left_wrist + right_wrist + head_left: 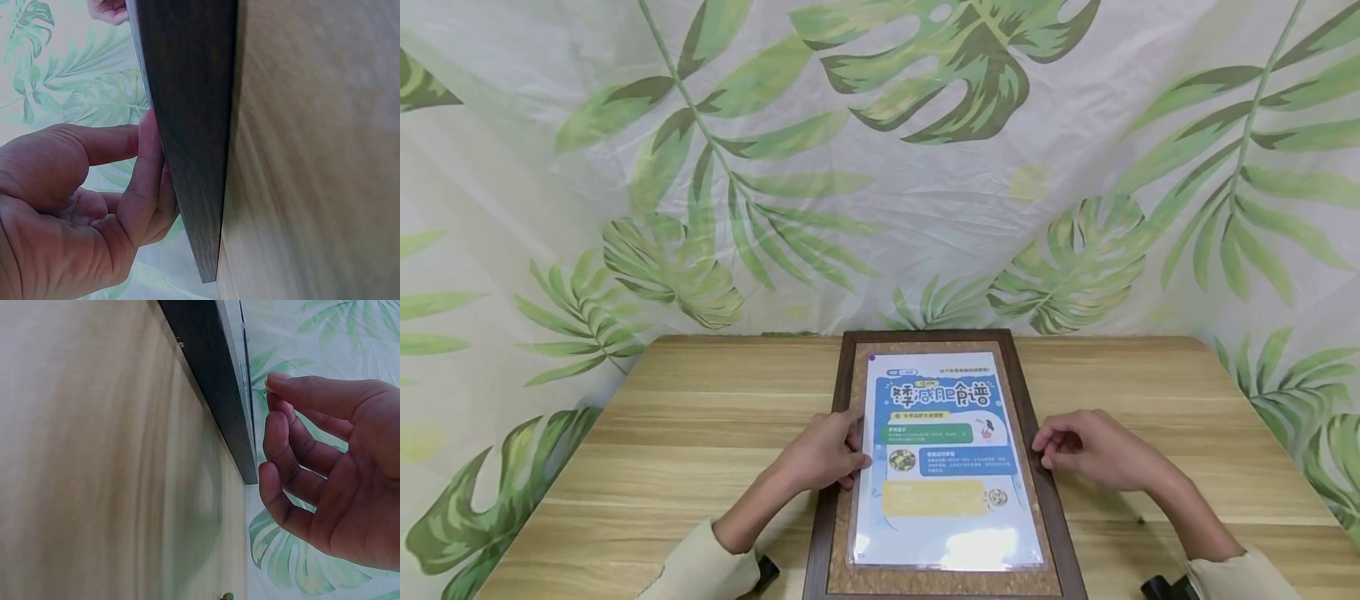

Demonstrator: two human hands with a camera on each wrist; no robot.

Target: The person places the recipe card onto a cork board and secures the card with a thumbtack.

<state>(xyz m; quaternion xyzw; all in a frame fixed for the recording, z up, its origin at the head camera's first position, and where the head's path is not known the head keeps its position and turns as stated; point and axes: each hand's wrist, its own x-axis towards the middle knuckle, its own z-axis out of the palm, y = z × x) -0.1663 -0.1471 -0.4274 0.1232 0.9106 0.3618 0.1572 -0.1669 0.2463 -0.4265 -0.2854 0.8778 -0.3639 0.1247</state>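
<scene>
My left hand [823, 454] rests on the left edge of the dark wooden frame [838, 400], which lies flat on the wooden table [700, 417] in front of me. Its fingers [147, 181] are bent lightly and press against the frame's side; my thumb lies straight above them. I am touching the frame rather than gripping it.

Inside the frame is a cork backing, and on it a glossy blue and white sheet [946, 462] with printed text and small food pictures, its left edge at my left fingertips.

My right hand [1086, 450] hovers just beside the frame's right edge, fingers [284, 440] loosely curled and holding nothing. A leaf-printed cloth [880, 167] hangs behind the table.
</scene>
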